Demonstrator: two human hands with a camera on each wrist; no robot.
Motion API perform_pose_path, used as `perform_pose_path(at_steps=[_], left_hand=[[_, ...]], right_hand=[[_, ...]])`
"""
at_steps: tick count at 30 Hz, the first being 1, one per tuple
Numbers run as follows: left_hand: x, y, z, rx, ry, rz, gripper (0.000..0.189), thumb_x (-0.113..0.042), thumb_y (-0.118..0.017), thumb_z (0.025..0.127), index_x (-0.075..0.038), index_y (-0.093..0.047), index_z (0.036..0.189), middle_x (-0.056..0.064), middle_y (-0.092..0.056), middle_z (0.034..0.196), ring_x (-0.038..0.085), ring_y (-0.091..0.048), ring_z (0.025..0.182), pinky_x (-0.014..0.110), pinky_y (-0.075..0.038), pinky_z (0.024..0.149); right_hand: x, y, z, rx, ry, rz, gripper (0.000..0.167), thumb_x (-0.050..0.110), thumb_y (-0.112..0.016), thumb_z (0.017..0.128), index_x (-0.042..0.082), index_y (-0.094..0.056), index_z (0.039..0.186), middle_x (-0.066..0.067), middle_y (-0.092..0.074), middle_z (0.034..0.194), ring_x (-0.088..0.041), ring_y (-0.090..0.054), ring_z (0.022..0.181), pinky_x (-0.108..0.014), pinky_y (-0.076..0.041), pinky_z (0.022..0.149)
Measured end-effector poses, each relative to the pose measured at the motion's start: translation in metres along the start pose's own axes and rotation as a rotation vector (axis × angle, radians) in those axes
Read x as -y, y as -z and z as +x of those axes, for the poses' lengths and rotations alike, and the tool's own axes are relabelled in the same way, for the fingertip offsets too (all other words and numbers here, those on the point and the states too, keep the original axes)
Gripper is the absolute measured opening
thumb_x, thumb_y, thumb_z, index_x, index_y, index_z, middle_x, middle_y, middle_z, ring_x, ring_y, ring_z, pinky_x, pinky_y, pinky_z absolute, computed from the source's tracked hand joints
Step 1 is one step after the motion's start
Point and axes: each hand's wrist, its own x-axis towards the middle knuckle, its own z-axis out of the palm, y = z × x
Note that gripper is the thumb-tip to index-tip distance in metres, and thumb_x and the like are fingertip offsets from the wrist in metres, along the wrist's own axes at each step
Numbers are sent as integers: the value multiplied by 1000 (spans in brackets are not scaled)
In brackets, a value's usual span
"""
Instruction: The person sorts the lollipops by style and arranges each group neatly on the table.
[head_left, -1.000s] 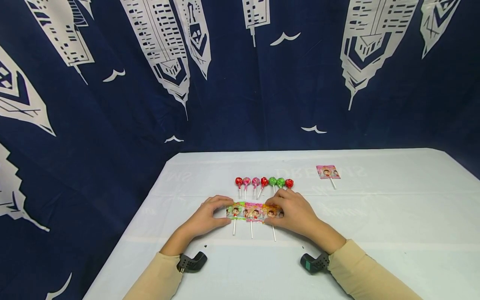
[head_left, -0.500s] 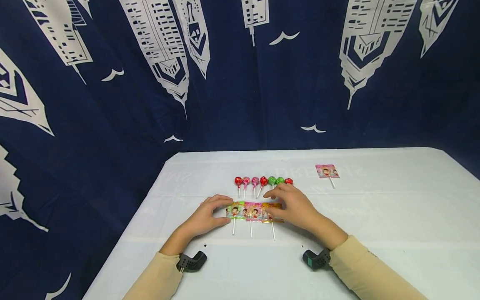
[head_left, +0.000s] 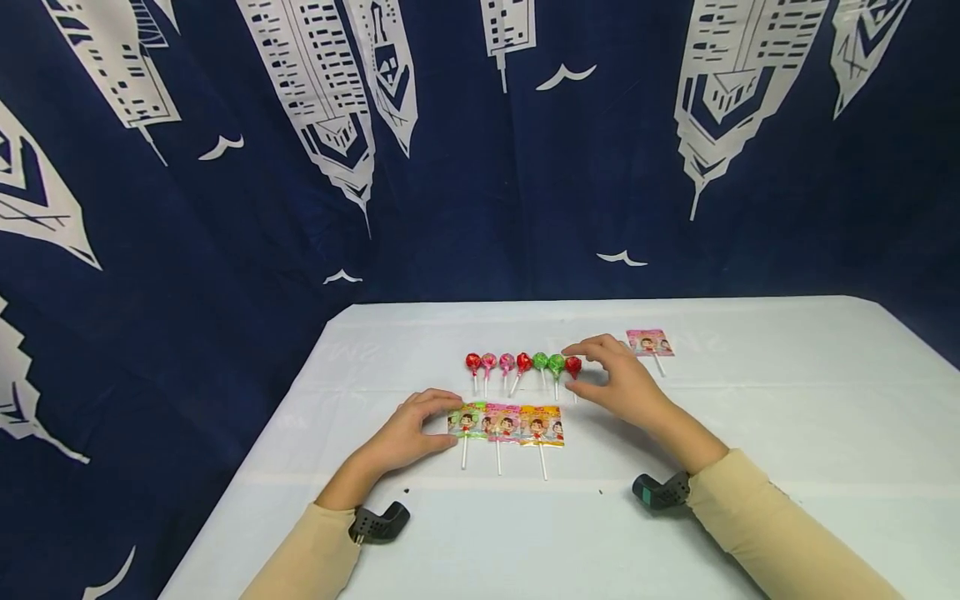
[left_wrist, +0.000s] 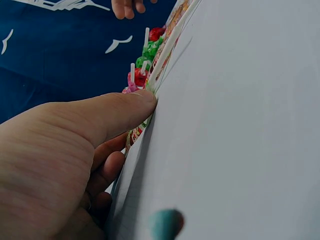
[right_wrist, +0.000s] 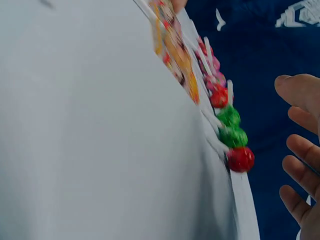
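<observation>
Three flat-wrapped lollipops lie edge to edge: a green lollipop (head_left: 467, 420), a pink lollipop (head_left: 504, 423) and an orange lollipop (head_left: 542, 426). At the left end my left hand (head_left: 411, 431) holds the green one, thumb at its lower edge and fingers at the upper. The left wrist view shows the thumb against the wrapper. Behind runs a row of ball lollipops in red, pink and green. My right hand (head_left: 622, 383) hovers at its right end with thumb and fingers apart, near the red ball lollipop (head_left: 573, 365); in the right wrist view its fingers hold nothing.
Another pink flat-wrapped lollipop (head_left: 649, 342) lies at the back right, beyond the right hand. A white cloth covers the table (head_left: 495, 542). Behind it hangs a dark blue curtain (head_left: 480, 217) with white building prints. Small dark specks dot the cloth.
My right hand has let go of the orange lollipop and moved right and back, to the right end of the ball lollipops. The left hand stays at the green lollipop.
</observation>
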Motion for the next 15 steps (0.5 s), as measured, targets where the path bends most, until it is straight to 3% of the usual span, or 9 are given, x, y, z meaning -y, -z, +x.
perform_pose_path(at_steps=[6, 15], left_hand=[[2, 0, -1, 3, 0, -1, 49, -18, -78, 85, -17, -64, 132, 1, -57, 141, 29, -45, 138, 58, -31, 114], [1, -1, -1, -3, 9, -13, 49, -18, -79, 85, -17, -65, 132, 0, -58, 141, 28, -44, 138, 57, -31, 115]], right_hand=[[-16, 12, 7, -20, -53, 26, 47, 16, -78, 85, 13, -63, 129, -14, -52, 137, -38, -47, 128, -59, -38, 105], [-42, 28, 15, -16, -127, -6, 49, 18, -75, 88, 13, -59, 134, -18, -44, 147, -43, -36, 129, -62, -30, 103]])
